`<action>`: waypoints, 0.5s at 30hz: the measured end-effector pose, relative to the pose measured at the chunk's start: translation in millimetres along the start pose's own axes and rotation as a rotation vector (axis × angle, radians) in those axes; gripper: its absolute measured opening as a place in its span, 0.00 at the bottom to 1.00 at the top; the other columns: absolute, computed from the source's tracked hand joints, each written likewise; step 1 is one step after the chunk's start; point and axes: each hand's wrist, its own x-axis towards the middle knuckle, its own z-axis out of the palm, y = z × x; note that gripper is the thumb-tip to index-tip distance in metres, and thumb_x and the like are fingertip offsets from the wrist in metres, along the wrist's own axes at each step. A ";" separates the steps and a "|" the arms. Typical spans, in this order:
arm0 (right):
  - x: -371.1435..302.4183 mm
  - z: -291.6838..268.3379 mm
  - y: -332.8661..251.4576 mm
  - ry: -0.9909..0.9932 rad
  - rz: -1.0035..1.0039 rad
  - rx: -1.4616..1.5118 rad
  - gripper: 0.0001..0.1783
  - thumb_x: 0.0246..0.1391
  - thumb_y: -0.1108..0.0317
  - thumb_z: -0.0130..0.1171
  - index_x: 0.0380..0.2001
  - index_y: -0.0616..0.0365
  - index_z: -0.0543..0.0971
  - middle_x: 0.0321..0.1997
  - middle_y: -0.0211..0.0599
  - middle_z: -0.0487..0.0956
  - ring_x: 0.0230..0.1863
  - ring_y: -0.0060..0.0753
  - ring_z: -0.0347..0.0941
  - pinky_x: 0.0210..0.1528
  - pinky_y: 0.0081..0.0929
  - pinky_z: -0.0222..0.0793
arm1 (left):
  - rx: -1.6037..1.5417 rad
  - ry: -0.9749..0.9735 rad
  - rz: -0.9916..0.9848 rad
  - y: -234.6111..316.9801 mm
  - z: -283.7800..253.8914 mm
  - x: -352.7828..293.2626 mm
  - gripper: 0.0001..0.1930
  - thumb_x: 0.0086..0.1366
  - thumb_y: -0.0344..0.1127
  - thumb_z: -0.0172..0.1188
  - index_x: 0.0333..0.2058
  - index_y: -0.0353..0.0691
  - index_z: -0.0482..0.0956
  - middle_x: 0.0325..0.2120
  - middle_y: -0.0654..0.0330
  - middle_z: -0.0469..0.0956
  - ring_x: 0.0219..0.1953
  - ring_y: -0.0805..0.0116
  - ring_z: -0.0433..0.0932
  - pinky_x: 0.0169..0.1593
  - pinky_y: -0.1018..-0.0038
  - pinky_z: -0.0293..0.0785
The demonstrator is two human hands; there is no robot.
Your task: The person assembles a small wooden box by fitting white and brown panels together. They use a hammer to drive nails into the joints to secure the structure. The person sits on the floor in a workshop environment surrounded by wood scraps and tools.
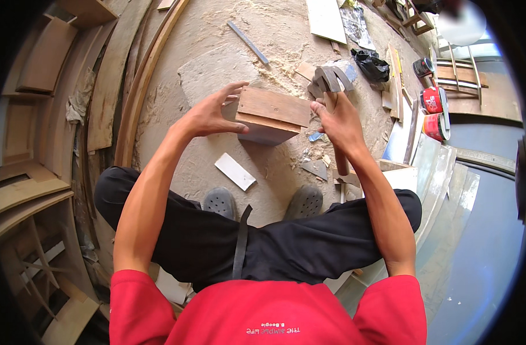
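A small wooden box [274,107] stands on the floor in front of me, its brown plank top slightly askew over a darker, greyish side. My left hand [214,113] is at its left end, thumb and fingers spread around the corner; the thumb tip is at the box's edge, and I cannot tell if it presses there. My right hand [342,122] grips a hammer [343,164] close below its broad dark head, with the handle pointing down toward me. The right thumb comes near the box's right end.
A white strip [235,171] and a metal bar [248,42] lie on the dusty floor among shavings. Long boards [141,86] line the left. At right are a black plastic bag [371,65], red cans [432,100] and glass sheets [441,190]. My grey clogs [304,202] flank the near floor.
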 end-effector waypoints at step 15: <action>-21.0 15.2 16.6 -0.111 0.278 0.614 0.16 0.51 0.76 0.70 0.33 0.63 0.69 0.34 0.33 0.74 0.33 0.26 0.77 0.38 0.26 0.82 | -0.591 0.230 -0.456 41.4 29.9 -9.2 0.30 0.75 0.52 0.41 0.66 0.38 0.66 0.58 0.49 0.74 0.60 0.56 0.72 0.62 0.59 0.67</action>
